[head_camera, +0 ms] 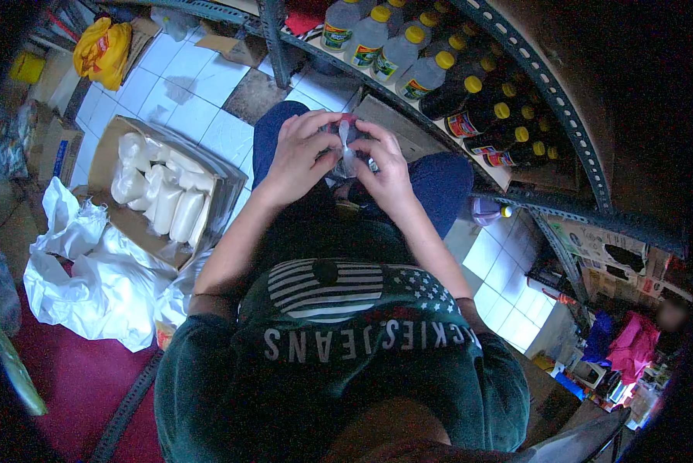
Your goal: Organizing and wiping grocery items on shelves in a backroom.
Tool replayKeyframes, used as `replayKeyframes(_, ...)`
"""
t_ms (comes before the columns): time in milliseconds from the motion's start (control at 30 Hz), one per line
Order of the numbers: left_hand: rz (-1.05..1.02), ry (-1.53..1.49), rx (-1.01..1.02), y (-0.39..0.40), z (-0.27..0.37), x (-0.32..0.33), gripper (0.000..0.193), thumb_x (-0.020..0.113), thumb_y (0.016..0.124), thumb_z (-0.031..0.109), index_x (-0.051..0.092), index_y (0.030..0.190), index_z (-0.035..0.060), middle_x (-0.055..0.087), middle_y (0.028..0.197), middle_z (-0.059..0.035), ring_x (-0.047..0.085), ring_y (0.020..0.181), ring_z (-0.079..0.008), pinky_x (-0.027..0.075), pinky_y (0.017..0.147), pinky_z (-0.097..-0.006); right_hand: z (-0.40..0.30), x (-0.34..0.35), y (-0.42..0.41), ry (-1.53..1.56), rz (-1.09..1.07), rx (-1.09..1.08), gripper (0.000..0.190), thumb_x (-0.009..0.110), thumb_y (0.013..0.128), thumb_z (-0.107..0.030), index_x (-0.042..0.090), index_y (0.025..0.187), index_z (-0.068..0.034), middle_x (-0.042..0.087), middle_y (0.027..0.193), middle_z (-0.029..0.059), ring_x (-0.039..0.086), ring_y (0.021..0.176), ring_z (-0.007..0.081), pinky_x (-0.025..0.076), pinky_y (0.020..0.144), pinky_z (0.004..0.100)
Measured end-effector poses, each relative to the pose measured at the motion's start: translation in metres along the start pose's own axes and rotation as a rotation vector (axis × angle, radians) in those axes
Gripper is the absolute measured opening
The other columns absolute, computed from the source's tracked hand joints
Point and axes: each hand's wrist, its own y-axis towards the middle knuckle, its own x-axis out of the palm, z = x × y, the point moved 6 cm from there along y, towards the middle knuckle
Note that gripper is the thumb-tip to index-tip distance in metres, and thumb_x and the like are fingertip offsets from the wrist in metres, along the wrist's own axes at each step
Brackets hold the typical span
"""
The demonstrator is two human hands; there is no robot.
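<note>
Between my knees, both hands pinch a clear plastic bag point(345, 144) that is twisted narrow at its middle. My left hand point(303, 147) grips its left side with thumb and fingers, and my right hand point(385, 165) grips its right side. A reddish patch shows at the bag's far end; what it holds is unclear. To my left is an open cardboard box point(106, 156) with several clear bags of white contents point(170, 208) in it. A crumpled white plastic sack point(100, 289) lies against the near side of the box.
A metal-framed shelf ahead and right holds several yellow-capped clear bottles point(387, 55) and dark bottles point(462, 124). A yellow bag point(100, 52) sits at the far left. One purple bottle point(485, 211) stands right of my knee. A person in pink point(634, 344) is at the far right.
</note>
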Motion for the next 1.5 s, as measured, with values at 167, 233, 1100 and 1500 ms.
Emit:
replayKeyframes(167,0.233,-0.119,-0.058,0.0,0.004,-0.015,0.017,0.067,0.07,0.018,0.06,0.085,0.0121,0.043,0.131,-0.0065,0.037,0.122,-0.0302,0.024,0.1,-0.0446,0.005,0.002,0.002,-0.041,0.038,0.022,0.018,0.067,0.067,-0.004,0.062,0.085,-0.006,0.055,0.111,0.0109,0.052,0.105,0.0309,0.042,0.089,0.0389)
replayKeyframes(233,0.264,-0.069,-0.012,-0.002,0.003,-0.022,0.017,0.068,0.069,0.019,0.06,0.083,0.0129,0.041,0.133,-0.0066,0.034,0.124,-0.0311,0.023,0.101,-0.0467,0.001,0.003,0.003,-0.063,0.044,0.007,0.018,0.067,0.067,-0.004,0.062,0.084,-0.006,0.056,0.109,0.0106,0.052,0.103,0.0307,0.043,0.087,0.039)
replayKeyframes(1100,0.069,0.379,0.2,0.009,0.032,-0.027,0.014,0.067,0.06,0.016,0.055,0.067,0.0118,0.034,0.14,-0.0022,0.02,0.132,-0.0319,0.015,0.1,-0.0578,-0.02,0.004,0.0,-0.209,0.049,-0.237,0.019,0.063,0.068,0.003,0.06,0.086,0.0,0.055,0.1,0.0146,0.055,0.095,0.0314,0.046,0.081,0.0368)
replayKeyframes(1500,0.172,0.059,-0.029,0.003,0.008,-0.03,0.017,0.068,0.064,0.018,0.057,0.076,0.0144,0.034,0.14,-0.0052,0.018,0.133,-0.0359,0.013,0.1,-0.0607,0.0,0.006,-0.001,0.078,0.057,0.024,0.012,0.059,0.076,0.002,0.06,0.087,-0.001,0.055,0.104,0.0146,0.055,0.097,0.027,0.045,0.082,0.033)
